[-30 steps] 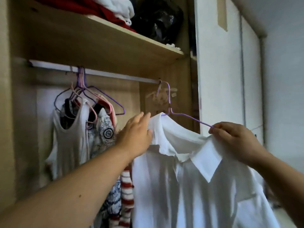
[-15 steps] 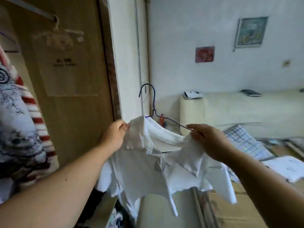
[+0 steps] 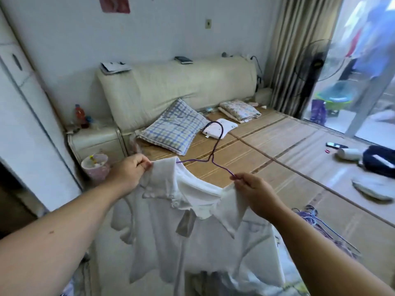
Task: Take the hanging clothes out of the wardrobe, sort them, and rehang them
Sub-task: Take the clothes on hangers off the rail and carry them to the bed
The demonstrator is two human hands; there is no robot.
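Observation:
A white collared shirt (image 3: 192, 227) hangs on a purple wire hanger (image 3: 214, 146) in front of me, above the foot of the bed. My left hand (image 3: 128, 174) pinches the shirt's left shoulder at the collar. My right hand (image 3: 254, 191) grips the right shoulder together with the hanger's right arm. The hanger's hook points up and away from me, free of any rail. The wardrobe's white door (image 3: 19, 116) is at the left edge; its inside is out of view.
A bed with a bamboo mat (image 3: 277, 150) fills the middle, with a checked pillow (image 3: 175, 127), folded bedding (image 3: 239, 111) and a dark bag (image 3: 380, 161) on it. Loose purple hangers (image 3: 314, 223) lie at lower right. A nightstand (image 3: 96, 139) and pink bin (image 3: 96, 167) stand left.
I have turned from the wardrobe to the bed. The shirt on its hanger came off the rail and now hangs between both hands over the bed's near end.

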